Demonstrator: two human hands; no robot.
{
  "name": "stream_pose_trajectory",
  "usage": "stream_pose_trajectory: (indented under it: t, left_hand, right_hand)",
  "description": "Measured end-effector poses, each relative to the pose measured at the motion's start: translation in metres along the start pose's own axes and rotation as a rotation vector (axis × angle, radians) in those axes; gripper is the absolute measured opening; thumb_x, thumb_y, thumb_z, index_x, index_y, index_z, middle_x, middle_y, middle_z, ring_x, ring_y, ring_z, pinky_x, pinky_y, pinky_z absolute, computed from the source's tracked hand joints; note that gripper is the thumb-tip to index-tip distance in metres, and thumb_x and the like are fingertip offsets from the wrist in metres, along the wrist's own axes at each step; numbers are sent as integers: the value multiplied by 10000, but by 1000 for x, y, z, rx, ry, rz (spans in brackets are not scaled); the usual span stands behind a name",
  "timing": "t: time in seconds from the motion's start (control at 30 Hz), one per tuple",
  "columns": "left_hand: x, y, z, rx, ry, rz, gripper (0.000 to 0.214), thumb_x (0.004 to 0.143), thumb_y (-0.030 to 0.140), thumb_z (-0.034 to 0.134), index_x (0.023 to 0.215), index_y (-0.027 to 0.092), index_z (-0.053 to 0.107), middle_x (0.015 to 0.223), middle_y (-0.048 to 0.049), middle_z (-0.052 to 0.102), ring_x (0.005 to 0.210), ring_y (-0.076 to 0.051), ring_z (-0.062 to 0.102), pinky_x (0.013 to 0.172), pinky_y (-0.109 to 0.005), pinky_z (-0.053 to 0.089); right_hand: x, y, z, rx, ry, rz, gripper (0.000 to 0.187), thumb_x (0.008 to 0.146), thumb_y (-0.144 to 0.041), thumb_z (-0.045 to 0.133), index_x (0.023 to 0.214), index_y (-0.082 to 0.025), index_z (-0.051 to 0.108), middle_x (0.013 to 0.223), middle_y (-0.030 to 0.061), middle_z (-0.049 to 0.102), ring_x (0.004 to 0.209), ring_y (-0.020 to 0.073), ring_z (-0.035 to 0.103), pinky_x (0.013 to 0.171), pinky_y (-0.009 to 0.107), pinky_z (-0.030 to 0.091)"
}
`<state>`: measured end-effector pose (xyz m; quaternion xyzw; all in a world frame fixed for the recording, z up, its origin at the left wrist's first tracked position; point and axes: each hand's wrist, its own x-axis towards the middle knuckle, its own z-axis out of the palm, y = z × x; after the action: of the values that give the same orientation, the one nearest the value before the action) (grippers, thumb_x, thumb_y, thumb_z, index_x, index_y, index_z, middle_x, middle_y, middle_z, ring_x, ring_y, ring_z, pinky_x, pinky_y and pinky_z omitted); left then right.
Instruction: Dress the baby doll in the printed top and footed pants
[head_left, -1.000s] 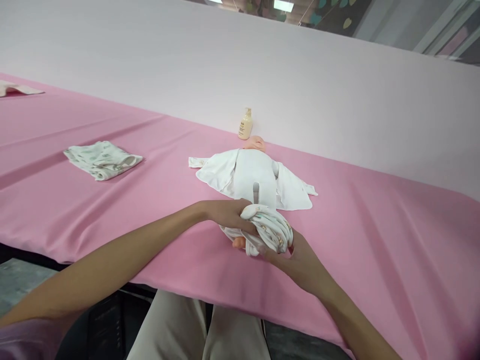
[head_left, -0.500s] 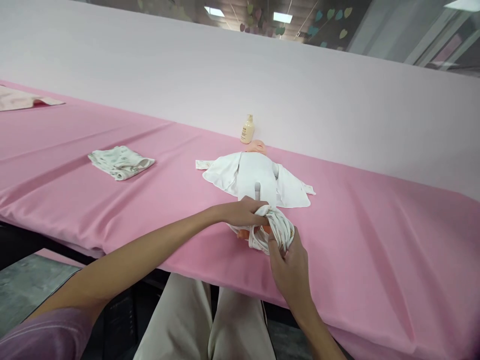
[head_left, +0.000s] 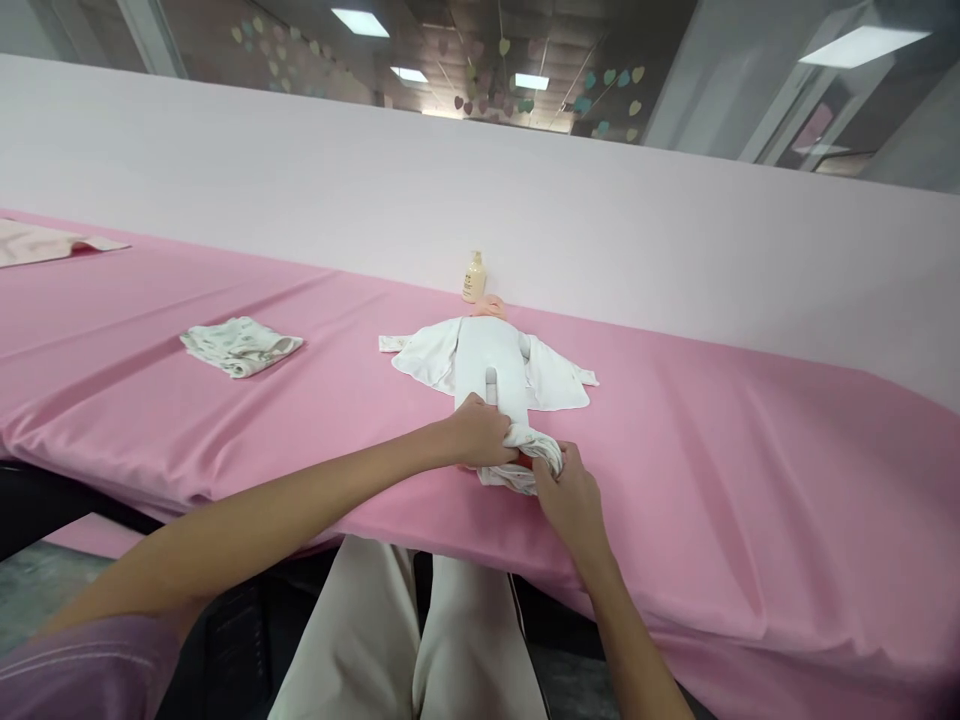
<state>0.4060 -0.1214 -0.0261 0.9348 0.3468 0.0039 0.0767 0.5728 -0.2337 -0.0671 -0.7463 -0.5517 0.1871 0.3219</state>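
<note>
A baby doll (head_left: 491,360) with a white cloth body lies on its back on the pink table (head_left: 712,470), an open white garment (head_left: 427,355) spread under it. Its peach head (head_left: 491,303) points to the far wall. A bunched printed white garment (head_left: 532,452) sits around the doll's feet at the near end. My left hand (head_left: 478,435) is closed on this bunched garment from the left. From the right, my right hand (head_left: 571,490) pinches the same garment. An orange foot shows between my hands.
A small cream lotion bottle (head_left: 473,278) stands by the doll's head against the pale partition (head_left: 300,190). A folded printed cloth (head_left: 240,346) lies to the left. Another pale cloth (head_left: 45,243) lies at the far left. The table's near edge runs above my knees (head_left: 420,640).
The view has tilted up and the doll looks farther off. The bunched garment has flattened lower over the doll's feet, and both hands have stayed closed on it.
</note>
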Motion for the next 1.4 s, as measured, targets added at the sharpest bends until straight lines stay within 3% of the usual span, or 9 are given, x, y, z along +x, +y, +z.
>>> stream_pose_trajectory:
  t: [0.13, 0.3, 0.53, 0.67, 0.77, 0.93, 1.1, 1.23, 1.4]
  left_hand:
    - [-3, 11, 1, 48, 36, -52, 471, 911, 611, 529, 806, 172, 662, 856, -130, 756, 887, -320, 707, 1025, -521, 411]
    - [-4, 12, -6, 12, -21, -42, 511, 910, 633, 517, 677, 187, 608, 767, -104, 741, 829, -296, 706, 1014, -507, 424]
    - [-9, 5, -2, -53, 39, -55, 490, 910, 652, 523, 862, 182, 654, 987, -118, 780, 969, -309, 721, 1002, -457, 453]
    - [-18, 0, 1, -187, 121, -98, 480, 902, 668, 539, 909, 197, 631, 1016, -109, 770, 999, -320, 705, 866, -399, 499]
    - [-26, -4, 2, -353, 183, -105, 352, 902, 559, 569, 904, 210, 612, 1010, -72, 765, 965, -278, 703, 786, -347, 499]
    - [-34, -9, -1, -559, 242, -79, 189, 908, 321, 507, 984, 216, 645, 1051, -29, 765, 974, -234, 703, 784, -310, 506]
    - [-33, -16, -2, -582, 366, -17, 174, 879, 260, 539, 988, 210, 666, 1042, -36, 759, 957, -242, 692, 807, -333, 504]
    - [-25, -29, 4, -616, 445, 22, 158, 852, 238, 590, 989, 206, 663, 1063, -52, 732, 1005, -258, 670, 844, -354, 506]
    - [-19, -42, 6, -697, 432, 120, 208, 873, 277, 653, 1067, 202, 663, 1117, -62, 703, 1052, -258, 646, 868, -358, 514]
  right_hand:
    - [7, 2, 2, -116, -21, -47, 340, 1034, -418, 383, 1057, -230, 665, 995, 110, 754, 847, 277, 671, 711, 344, 413]
    - [17, 0, -1, -103, -69, -39, 393, 1024, -387, 364, 979, -218, 716, 975, 116, 761, 891, 281, 678, 744, 344, 429]
    - [23, 4, -9, 65, -174, -65, 414, 1002, -408, 379, 1097, -227, 739, 1120, 80, 782, 1020, 275, 698, 819, 332, 484]
    - [23, 5, -7, 189, -208, -95, 423, 977, -392, 401, 1161, -225, 744, 1153, 66, 783, 1063, 269, 700, 865, 339, 516]
    - [25, 3, -3, 355, -242, -138, 453, 968, -364, 415, 1256, -195, 721, 1247, 77, 766, 1150, 262, 686, 961, 359, 524]
    - [31, 1, -1, 523, -244, -157, 509, 961, -365, 476, 1395, -164, 649, 1387, 91, 714, 1284, 257, 638, 1080, 389, 499]
    - [42, -3, -11, 665, -401, -88, 486, 943, -423, 626, 1387, -232, 670, 1399, 57, 716, 1314, 276, 636, 1136, 426, 487]
    - [55, -7, -12, 811, -513, -112, 485, 927, -500, 725, 1367, -299, 687, 1464, 43, 679, 1367, 281, 604, 1185, 439, 454]
    - [83, 2, -7, 733, -598, -217, 533, 883, -540, 790, 1347, -301, 688, 1454, 73, 678, 1320, 311, 624, 1131, 468, 490]
